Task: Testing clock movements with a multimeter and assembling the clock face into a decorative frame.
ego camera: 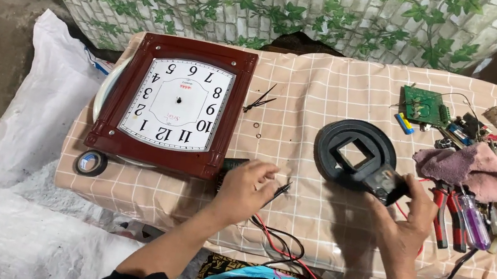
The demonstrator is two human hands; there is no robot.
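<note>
My left hand (pixel 245 189) rests on the checked cloth and pinches a thin black probe whose tip (pixel 282 189) points right; red and black wires (pixel 285 243) trail from it toward me. My right hand (pixel 408 221) holds a small black clock movement box (pixel 384 182) just above the cloth, beside a round black plastic ring with a square hole (pixel 333 148). A square maroon wall clock (pixel 175 104) without hands lies face up at the left. Its loose black clock hands (pixel 261 100) lie between clock and ring.
A roll of black tape (pixel 90 163) sits at the cloth's left corner. Right side holds a pink rag (pixel 467 167), pliers and screwdrivers (pixel 464 216), a green circuit board (pixel 423 105) and tangled wires. White plastic sheeting (pixel 29 123) covers the floor at left.
</note>
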